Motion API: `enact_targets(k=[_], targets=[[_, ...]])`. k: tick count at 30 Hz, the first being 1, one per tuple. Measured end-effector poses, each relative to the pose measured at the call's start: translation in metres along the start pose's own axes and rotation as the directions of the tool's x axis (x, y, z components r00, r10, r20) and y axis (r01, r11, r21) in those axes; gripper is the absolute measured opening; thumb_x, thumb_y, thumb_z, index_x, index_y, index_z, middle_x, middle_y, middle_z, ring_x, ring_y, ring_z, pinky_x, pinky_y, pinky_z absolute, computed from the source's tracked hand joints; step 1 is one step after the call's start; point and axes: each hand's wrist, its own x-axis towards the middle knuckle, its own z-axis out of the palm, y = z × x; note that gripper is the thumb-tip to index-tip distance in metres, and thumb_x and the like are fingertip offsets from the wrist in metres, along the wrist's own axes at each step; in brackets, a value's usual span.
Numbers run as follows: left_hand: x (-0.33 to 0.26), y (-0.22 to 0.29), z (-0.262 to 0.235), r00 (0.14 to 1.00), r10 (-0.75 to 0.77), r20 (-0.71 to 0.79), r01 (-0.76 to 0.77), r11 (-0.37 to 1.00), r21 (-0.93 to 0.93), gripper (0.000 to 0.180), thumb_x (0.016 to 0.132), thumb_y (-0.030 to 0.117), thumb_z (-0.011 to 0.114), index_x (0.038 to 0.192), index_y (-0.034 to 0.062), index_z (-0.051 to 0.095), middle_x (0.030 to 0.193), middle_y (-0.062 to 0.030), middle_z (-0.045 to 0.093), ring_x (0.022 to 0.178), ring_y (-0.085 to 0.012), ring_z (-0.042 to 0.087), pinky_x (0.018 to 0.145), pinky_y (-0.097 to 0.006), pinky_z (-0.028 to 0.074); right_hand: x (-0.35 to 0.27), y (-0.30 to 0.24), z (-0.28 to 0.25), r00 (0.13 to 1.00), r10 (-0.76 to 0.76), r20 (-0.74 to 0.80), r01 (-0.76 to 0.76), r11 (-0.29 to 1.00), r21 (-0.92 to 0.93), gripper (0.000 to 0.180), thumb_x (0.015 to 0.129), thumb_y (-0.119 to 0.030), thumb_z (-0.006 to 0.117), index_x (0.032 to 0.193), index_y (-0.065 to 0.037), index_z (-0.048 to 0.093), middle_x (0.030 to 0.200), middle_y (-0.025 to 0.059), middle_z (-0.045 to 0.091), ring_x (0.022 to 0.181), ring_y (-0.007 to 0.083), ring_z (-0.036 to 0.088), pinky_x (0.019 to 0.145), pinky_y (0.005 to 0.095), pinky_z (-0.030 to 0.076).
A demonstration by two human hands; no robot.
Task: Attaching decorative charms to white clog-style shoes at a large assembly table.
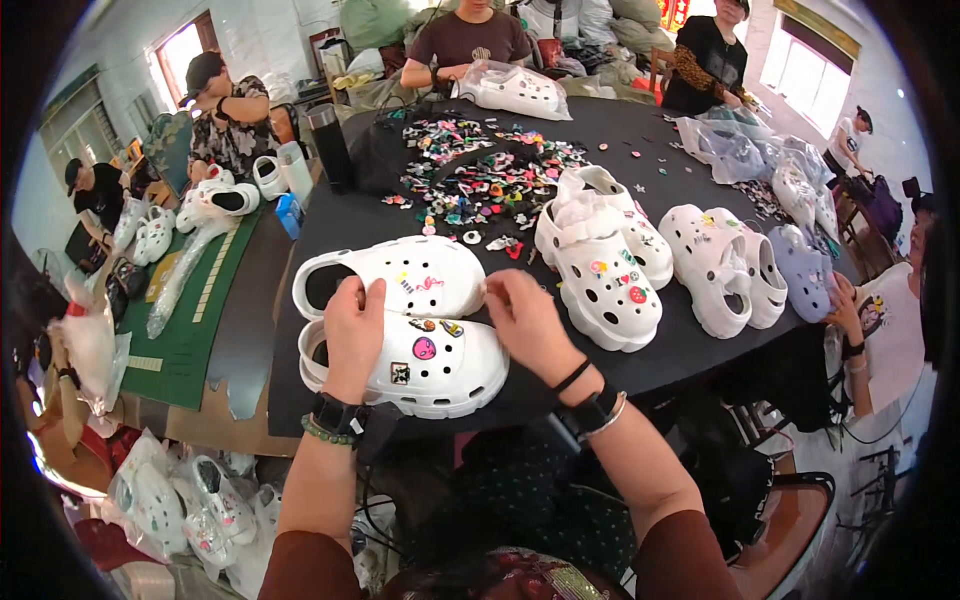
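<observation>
Two white clogs lie side by side on the black table (690, 350) in front of me. My left hand (353, 335) rests on the near clog (440, 365), which carries a pink round charm and other small charms. My right hand (527, 318) touches the toe end of the far clog (400, 278), fingers curled at its edge. Whether those fingers pinch a charm is hidden. Both wrists wear bands and bracelets.
A heap of small colourful charms (490, 175) covers the table's middle. More white clogs (605, 270) and a lilac one (805, 275) stand to the right. Bagged clogs (515, 90) lie at the far edge. Several other people sit around the tables. Bagged shoes (180, 510) lie on the floor at left.
</observation>
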Motion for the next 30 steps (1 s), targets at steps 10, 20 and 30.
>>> enact_targets(k=[10,20,30], targets=[[-0.002,-0.012,0.008,0.999,0.016,-0.037,-0.018,0.998,-0.065,0.027,0.093,0.017,0.062,0.078,-0.0034,0.051,0.062,-0.0107,0.053,0.053,-0.0183,0.047,0.052,-0.037,0.038,0.055,0.042,-0.02,0.967,-0.086,0.238,0.253,0.333,-0.908,0.017,0.084,-0.012,0.059,0.097,-0.01,0.069,0.1,0.0058,0.061,0.104,0.0237,0.054,0.081,0.0364,0.043],[-0.004,-0.002,0.005,0.997,0.025,-0.067,-0.027,0.999,-0.022,0.029,0.091,0.018,0.064,0.076,-0.0033,0.051,0.062,-0.0152,0.057,0.051,-0.0269,0.053,0.051,-0.039,0.04,0.074,0.051,-0.013,0.923,-0.031,0.385,0.385,0.126,-0.914,0.017,0.085,-0.019,0.058,0.086,-0.014,0.075,0.093,0.0014,0.066,0.101,0.0206,0.054,0.082,0.034,0.04],[-0.005,0.002,0.005,0.996,0.023,-0.081,-0.027,0.998,-0.049,0.029,0.09,0.017,0.064,0.074,-0.0031,0.051,0.06,-0.0156,0.056,0.05,-0.0291,0.053,0.051,-0.04,0.04,0.101,0.007,-0.005,0.971,-0.093,0.221,0.18,0.89,-0.418,0.012,0.088,-0.001,0.056,0.099,-0.002,0.051,0.083,0.0143,0.064,0.075,0.0281,0.067,0.067,0.0398,0.053]])
